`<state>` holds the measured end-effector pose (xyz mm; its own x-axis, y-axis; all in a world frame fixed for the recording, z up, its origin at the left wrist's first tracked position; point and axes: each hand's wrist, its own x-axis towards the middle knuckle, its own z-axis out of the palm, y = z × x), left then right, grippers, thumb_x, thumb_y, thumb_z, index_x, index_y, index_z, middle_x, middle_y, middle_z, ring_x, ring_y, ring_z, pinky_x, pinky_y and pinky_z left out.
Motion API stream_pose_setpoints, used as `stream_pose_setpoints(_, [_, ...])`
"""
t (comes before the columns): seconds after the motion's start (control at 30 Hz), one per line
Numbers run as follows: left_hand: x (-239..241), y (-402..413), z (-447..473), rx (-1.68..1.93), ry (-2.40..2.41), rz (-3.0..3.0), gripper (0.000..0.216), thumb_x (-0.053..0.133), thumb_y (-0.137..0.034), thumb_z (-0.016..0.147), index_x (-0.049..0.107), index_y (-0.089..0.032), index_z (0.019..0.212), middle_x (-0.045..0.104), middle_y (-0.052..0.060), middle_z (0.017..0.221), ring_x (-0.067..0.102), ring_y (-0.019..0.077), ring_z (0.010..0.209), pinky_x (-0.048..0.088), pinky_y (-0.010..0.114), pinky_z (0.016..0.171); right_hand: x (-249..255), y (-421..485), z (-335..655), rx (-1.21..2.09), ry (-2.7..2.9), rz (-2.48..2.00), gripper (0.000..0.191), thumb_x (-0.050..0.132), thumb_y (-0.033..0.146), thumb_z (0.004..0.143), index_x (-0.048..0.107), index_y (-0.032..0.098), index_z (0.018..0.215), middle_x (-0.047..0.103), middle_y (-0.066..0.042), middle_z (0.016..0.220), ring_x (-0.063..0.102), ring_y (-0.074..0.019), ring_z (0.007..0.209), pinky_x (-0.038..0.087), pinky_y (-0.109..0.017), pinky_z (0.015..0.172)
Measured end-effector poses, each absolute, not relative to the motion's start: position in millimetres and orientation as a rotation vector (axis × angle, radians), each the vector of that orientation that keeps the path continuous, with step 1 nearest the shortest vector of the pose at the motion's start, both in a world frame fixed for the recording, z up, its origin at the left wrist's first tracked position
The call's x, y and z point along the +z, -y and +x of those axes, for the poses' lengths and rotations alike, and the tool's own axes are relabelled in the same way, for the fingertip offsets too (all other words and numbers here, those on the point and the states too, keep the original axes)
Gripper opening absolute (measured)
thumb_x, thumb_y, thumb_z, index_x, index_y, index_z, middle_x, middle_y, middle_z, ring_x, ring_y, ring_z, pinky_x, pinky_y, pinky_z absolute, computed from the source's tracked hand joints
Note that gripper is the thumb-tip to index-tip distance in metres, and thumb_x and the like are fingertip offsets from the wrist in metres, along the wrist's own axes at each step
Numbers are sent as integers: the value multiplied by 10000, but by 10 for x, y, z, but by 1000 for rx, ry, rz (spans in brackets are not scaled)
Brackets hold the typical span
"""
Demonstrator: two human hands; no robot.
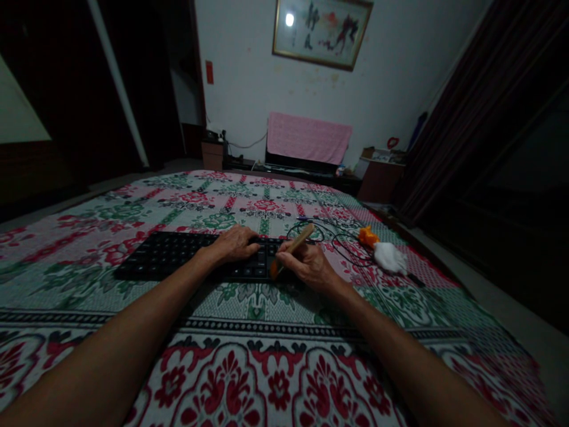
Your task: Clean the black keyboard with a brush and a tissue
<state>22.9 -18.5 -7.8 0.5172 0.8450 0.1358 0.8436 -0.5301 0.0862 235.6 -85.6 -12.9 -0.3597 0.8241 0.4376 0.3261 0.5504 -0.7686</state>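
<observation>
- Lying across the bedspread (249,379), a black keyboard (173,255) has its long axis running left to right, roughly along the far edge and set well in from the left and right edges.
- Reaching over the keyboard's near side, the left hand (237,243) rests palm down on the keys, right of the middle, with its fingers extended and its thumb apart.
- Pinching a wooden-handled brush (303,236), the right hand (313,265) is at the keyboard's right end and is the nearer of the 2 to that end; the left side lies beyond the left forearm.
- Pointing down and left, the orange-brown bristles (274,271) are at the keys by the near edge; whether they press, I cannot tell. The handle's other end tilts up and right.
- Looping toward the bedspread's right edge, a dark cable (351,261) leads to an orange thing (368,236) and a white crumpled bundle (390,257), which lie side by side.
- Facing the bedspread's far edge, a pale wall carries a framed picture (324,32) above a pink towel (309,137); a dark curtain (462,107) hangs on the right in the dim room.
</observation>
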Motion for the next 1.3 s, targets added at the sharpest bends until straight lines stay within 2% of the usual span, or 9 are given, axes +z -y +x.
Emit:
stream_pose_setpoints(0.17, [-76,199,232,273,-1508,2728,369,414,-392,825,648,-229,1058,685,61,1007,606,222,954,447,305,811,-60,871,2369,877,1958,-987,322,469,453,859,586,163,781,579,-6,682,553,-125,612,432,-219,552])
stream_pose_setpoints(0.37, [-77,205,236,293,-1510,2723,362,418,-378,825,643,-217,1058,678,81,1012,595,244,968,439,338,834,50,567,2315,518,1817,-1093,367,451,490,856,600,160,797,582,-15,678,556,-145,635,441,-240,598])
stream_pose_setpoints(0.53, [-107,189,233,307,-1528,2700,357,429,-387,826,636,-229,1070,664,76,1058,572,244,1017,423,344,881,-87,271,2179,408,1562,-1133,445,356,517,888,612,156,839,610,-35,687,585,-157,631,452,-252,604])
stream_pose_setpoints(0.63, [-123,183,231,318,-1518,2706,369,425,-386,829,627,-225,1093,657,80,1083,560,249,1042,414,356,902,-180,265,2167,311,1674,-1115,404,364,470,902,624,163,865,628,-50,743,598,-164,696,446,-256,664])
stream_pose_setpoints(0.8, [-124,188,229,305,-1528,2700,402,422,-405,834,604,-225,1144,646,75,1113,547,245,1062,405,356,921,-227,297,2244,226,1701,-1148,364,361,426,913,618,174,857,613,-46,743,580,-155,695,430,-247,651])
stream_pose_setpoints(1.07, [-114,198,238,284,-1554,2705,383,420,-394,838,615,-230,1123,646,69,1125,547,244,1070,406,349,925,-165,223,2146,63,1723,-1148,313,428,376,880,610,180,717,559,-20,680,513,-139,644,384,-239,626])
stream_pose_setpoints(1.23, [-129,175,231,296,-1522,2714,402,412,-401,837,611,-215,1133,642,86,1126,543,258,1080,409,368,921,-141,232,2157,223,1705,-1210,252,492,364,836,653,172,809,630,-22,706,560,-140,622,399,-234,601])
stream_pose_setpoints(1.3, [-123,180,234,289,-1520,2717,399,404,-396,841,609,-218,1134,643,82,1125,541,256,1083,407,367,923,-130,235,2177,311,1702,-1253,235,496,336,820,656,167,787,650,-24,691,582,-144,613,413,-231,593])
